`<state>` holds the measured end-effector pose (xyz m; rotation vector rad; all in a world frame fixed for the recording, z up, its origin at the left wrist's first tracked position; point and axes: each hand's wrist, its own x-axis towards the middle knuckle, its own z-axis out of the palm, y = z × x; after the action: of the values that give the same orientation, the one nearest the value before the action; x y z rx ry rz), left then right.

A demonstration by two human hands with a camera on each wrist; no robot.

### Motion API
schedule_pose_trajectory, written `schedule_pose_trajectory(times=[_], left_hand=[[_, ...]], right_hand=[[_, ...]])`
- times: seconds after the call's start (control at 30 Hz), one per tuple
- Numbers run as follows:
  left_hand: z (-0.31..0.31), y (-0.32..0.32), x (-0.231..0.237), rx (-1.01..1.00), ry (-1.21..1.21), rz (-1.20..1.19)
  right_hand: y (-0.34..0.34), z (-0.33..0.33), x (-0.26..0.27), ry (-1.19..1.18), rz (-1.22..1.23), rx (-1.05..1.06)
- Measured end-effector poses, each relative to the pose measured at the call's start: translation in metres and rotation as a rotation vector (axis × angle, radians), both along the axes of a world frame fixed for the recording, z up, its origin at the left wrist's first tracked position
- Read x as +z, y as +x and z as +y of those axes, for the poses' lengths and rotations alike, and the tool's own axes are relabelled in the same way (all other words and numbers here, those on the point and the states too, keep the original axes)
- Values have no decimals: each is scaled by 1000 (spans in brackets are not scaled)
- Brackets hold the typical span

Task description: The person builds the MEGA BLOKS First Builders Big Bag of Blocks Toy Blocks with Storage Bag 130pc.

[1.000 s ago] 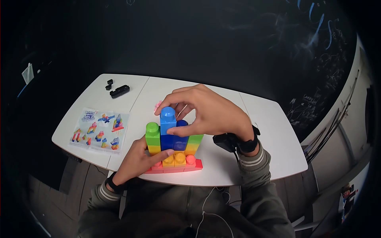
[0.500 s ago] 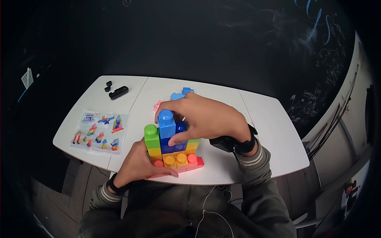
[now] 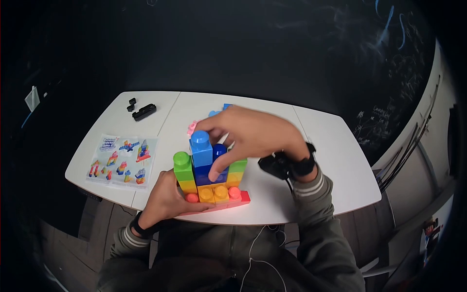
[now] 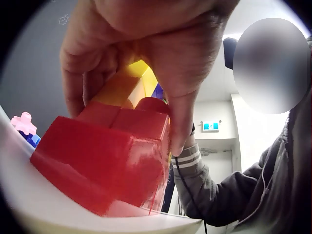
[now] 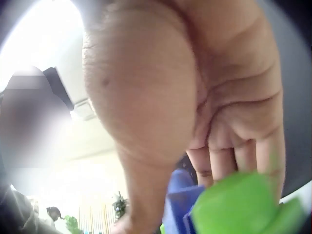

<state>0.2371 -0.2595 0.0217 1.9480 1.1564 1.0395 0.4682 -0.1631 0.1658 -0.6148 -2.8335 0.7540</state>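
Observation:
A build of toy building blocks stands at the table's front edge in the head view. Its long red base (image 3: 243, 197) carries orange and yellow blocks, then dark blue blocks (image 3: 204, 177) in the middle, with green blocks (image 3: 183, 168) at both sides. A light blue block (image 3: 201, 151) tops the middle. My left hand (image 3: 165, 198) grips the left end of the base, thumb along its front; the left wrist view shows fingers and thumb straddling the red blocks (image 4: 97, 161). My right hand (image 3: 258, 129) holds the dark blue part, thumb on its front, other fingers partly hidden behind.
A picture sheet of block models (image 3: 121, 160) lies on the left of the white table (image 3: 335, 165). Black pieces (image 3: 144, 112) are at the back left. Behind the build lie a pink block (image 3: 192, 127) and light blue blocks (image 3: 227, 106). A dark wall rises beyond.
My right thumb has slid down from the light blue block onto the dark blue one. The left thumb has dropped from the orange blocks to the red base. The build has shifted slightly left.

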Motion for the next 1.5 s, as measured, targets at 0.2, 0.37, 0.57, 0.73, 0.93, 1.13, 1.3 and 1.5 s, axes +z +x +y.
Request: schedule_pose_trajectory(times=[0.2,0.37,0.57,0.73,0.93,1.13,1.3,1.5], left_hand=[[6,-7,-3,-51,-48,26],[4,-7,-2,-70,-138,27],[2,-5,0,-66,-116,1],[3,-5,-2,-64,-126,14],[3,-7,-4,-80,-129,22],[5,-8,-8,-86,-120,3],[3,-7,-5,-97,-123,-28],[4,-7,-9,-93,-147,-42]], right_hand=[[42,106,-18,-228,436,-178],[44,203,-117,57,258,-564],[31,236,-176,255,11,-529],[29,235,-179,324,57,-620],[33,234,-174,276,-28,-713],[55,212,-106,112,-121,-601],[63,104,2,143,115,-421],[41,0,38,231,307,-96]])
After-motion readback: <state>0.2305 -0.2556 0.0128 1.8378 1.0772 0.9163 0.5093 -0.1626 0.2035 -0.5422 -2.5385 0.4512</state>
